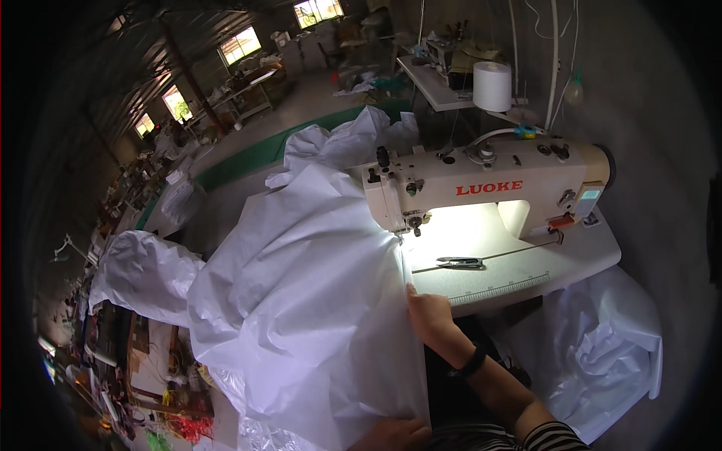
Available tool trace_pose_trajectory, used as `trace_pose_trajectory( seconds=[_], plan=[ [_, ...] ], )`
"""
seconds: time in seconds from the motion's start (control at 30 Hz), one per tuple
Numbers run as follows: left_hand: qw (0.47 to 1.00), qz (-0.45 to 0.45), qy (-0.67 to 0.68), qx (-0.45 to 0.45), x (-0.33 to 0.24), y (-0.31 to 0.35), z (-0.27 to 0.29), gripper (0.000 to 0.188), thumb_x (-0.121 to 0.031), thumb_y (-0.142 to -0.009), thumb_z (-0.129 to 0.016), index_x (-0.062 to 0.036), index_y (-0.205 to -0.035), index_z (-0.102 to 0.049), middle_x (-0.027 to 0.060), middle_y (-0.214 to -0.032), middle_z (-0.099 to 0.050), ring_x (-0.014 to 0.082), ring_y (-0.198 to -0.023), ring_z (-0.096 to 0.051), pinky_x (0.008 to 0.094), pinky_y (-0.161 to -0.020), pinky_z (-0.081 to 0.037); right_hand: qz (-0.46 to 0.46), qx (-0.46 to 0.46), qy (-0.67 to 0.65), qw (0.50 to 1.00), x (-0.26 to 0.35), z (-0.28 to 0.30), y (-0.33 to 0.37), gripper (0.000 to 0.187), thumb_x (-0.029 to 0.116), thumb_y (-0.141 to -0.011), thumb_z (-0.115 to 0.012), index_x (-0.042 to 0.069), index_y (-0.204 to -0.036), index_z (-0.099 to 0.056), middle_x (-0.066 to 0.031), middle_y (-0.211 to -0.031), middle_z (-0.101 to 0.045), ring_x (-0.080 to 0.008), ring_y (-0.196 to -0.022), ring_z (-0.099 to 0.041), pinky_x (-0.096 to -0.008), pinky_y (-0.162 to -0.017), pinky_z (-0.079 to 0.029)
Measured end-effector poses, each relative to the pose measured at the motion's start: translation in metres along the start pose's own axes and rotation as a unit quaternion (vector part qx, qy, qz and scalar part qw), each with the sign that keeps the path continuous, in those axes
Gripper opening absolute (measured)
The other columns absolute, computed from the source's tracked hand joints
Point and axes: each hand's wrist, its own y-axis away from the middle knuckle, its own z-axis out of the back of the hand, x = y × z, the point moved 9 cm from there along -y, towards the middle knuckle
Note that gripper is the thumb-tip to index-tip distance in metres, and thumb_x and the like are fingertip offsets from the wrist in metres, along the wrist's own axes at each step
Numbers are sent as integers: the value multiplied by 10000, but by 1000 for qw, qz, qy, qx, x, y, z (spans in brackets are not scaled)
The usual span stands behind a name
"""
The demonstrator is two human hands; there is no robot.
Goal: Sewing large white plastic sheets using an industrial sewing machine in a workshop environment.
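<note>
A large sheet of thin white fabric (301,286) spreads in loose folds over the left side of the sewing machine table (519,255). Its right edge runs up to the needle area of a white sewing machine (489,177), where the lamp shines brightly. My right hand (435,319), with a dark band at the wrist, pinches that edge at the table's front, just below the presser foot. Low in the picture, my left hand (392,434) is curled on the same edge closer to me, partly cut off by the frame.
Thread snips (460,263) lie on the table right of the needle. A white thread cone (492,86) stands behind the machine. More white sheeting (602,346) hangs at the right, and a white bundle (147,274) lies left. Cluttered shelving (150,353) sits lower left.
</note>
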Motion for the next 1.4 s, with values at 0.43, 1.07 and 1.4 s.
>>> trace_pose_trajectory(
  seconds=[0.43,1.07,1.4],
  plan=[
    [988,83,-56,-115,66,-67,39,98,-96,-838,-579,-86,-916,-520,127,-781,-584,360,-678,-616,449,-567,-496,23,-64,14,998,-8,1,-51,476,73,-854,-541,-102,-1295,-496,-133,-695,-686,-301,-616,-683,-394,-539,-523],
    [891,329,1,-314,235,72,-79,380,-107,-815,-723,7,-1163,-621,189,-1127,-650,337,-1058,-621,415,-894,-492,57,-77,-44,994,-1,2,102,563,14,-816,-579,-36,-1367,-477,-76,-642,-627,-207,-532,-646,-318,-467,-499],
    [709,304,70,-632,218,150,44,162,-77,-912,-498,65,-940,-570,90,-848,-597,156,-753,-484,320,-688,-438,60,-33,-47,997,16,-3,76,535,67,-830,-566,-75,-1339,-479,-86,-630,-642,-254,-530,-651,-366,-489,-508]
  ],
)
